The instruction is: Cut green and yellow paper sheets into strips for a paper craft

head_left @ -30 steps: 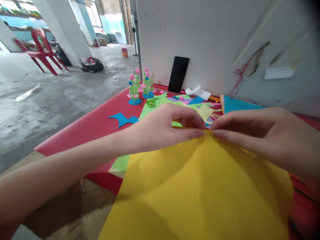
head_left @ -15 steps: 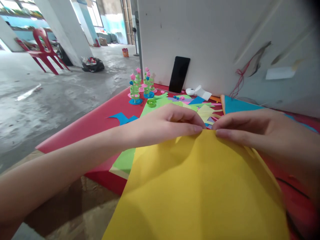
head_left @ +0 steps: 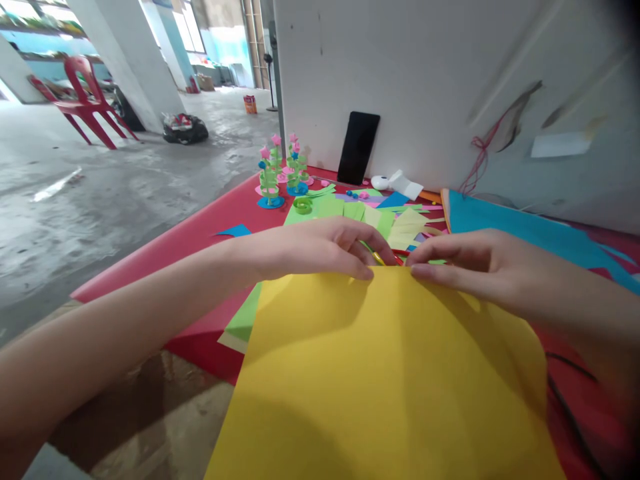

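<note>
1. Toward five o'clock in the view, a large, bright yellow paper sheet [head_left: 390,367] spreads down past the bottom border, its upper edge facing twelve, its left side slanting toward seven.
2. Its lower end is cut off; I cannot tell which axis is longer.
3. The left hand [head_left: 320,247] pinches the upper edge just short of twelve, the right hand [head_left: 475,260] just past it, fingers closed narrowly.
4. At the sheet's eleven, pale-green coiled-paper towers [head_left: 270,183] stand on the red surface [head_left: 200,243].
</note>
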Motion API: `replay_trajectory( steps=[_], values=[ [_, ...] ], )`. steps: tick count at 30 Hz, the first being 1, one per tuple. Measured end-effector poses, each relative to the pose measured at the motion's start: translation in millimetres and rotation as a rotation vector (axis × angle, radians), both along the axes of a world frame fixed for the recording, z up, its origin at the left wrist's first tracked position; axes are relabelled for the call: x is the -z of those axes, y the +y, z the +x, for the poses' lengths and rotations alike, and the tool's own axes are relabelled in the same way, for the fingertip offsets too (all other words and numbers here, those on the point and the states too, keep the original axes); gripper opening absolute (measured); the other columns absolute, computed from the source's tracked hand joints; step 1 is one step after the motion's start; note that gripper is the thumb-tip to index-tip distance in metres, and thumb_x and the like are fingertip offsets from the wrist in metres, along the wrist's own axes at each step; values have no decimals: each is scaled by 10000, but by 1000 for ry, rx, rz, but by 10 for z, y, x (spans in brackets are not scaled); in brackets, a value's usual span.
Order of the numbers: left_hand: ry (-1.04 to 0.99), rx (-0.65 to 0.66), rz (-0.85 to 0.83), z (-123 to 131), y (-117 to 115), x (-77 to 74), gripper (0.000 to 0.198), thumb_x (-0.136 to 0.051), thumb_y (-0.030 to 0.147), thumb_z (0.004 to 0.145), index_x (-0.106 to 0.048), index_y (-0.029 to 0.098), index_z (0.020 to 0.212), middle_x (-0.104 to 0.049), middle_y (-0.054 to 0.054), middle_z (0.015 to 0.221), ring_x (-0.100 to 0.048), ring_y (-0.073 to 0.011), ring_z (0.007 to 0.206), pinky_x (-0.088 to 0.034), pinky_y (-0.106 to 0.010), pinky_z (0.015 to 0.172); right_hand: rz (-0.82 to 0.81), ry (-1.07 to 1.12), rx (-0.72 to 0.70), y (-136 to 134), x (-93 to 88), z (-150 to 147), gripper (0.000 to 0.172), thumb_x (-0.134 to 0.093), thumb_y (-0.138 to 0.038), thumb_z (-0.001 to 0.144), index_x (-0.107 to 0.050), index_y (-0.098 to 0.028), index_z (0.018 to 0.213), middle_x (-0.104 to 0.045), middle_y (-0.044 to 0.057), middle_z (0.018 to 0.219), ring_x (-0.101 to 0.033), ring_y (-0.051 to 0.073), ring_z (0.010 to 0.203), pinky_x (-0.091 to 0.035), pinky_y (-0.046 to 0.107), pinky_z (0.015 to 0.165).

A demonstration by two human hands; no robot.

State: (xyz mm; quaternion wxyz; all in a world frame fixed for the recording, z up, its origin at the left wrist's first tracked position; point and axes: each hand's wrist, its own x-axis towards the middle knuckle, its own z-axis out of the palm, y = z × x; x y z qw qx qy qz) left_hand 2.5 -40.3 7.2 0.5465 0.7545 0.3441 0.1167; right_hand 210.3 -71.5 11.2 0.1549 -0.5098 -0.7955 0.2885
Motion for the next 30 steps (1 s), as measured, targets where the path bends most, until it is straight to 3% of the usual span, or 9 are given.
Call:
replay_trajectory(
  steps=[4, 11, 16, 21, 25, 30],
  values=[
    [-66, 16, -4, -15, -8, -6, 206, -517, 165, 730, -607, 244, 899, -662, 37, 796, -619, -107, 730, -440, -167, 600, -25, 61, -12, 37, 11, 28, 133, -543, -389, 750, -637, -300, 775, -653, -70, 768, -582, 118, 721, -413, 216, 607],
    [-140, -97, 202, 51, -139, -43, 113, -542, 230, 729, -632, 225, 797, -666, 41, 770, -622, -116, 708, -484, -183, 584, 261, 73, -47, -2, -4, 68, 97, -570, -365, 738, -652, -333, 780, -666, -85, 741, -591, 108, 685, -424, 194, 560],
    [-174, -125, 277, 93, -198, -60, 113, -534, 188, 727, -633, 214, 775, -669, 33, 777, -624, -133, 734, -513, -221, 630, 351, 67, -26, -50, -11, 53, 73, -576, -347, 734, -638, -341, 771, -666, -108, 734, -593, 98, 657, -428, 193, 559],
    [-186, -163, 371, 107, -242, -87, 108, -530, 171, 736, -628, 203, 770, -663, 43, 751, -625, -119, 707, -511, -196, 593, 344, 95, 4, -100, -64, 6, 48, -589, -331, 720, -637, -336, 721, -663, -119, 681, -598, 101, 642, -445, 199, 560],
    [-161, -171, 491, 107, -285, -101, 107, -534, 154, 741, -629, 193, 773, -665, 55, 753, -615, -96, 717, -496, -167, 622, 353, 84, 29, -140, -64, -15, 109, -605, -332, 706, -638, -368, 804, -668, -124, 707, -605, 106, 665, -460, 196, 567],
    [-98, -236, 763, 91, -287, -84, 152, -531, 142, 745, -604, 208, 861, -651, 27, 886, -594, -149, 863, -472, -257, 774, 340, 102, 89, -127, -42, -2, 60, -615, -372, 688, -645, -340, 729, -671, -106, 710, -613, 125, 666, -472, 205, 563]
  ],
)
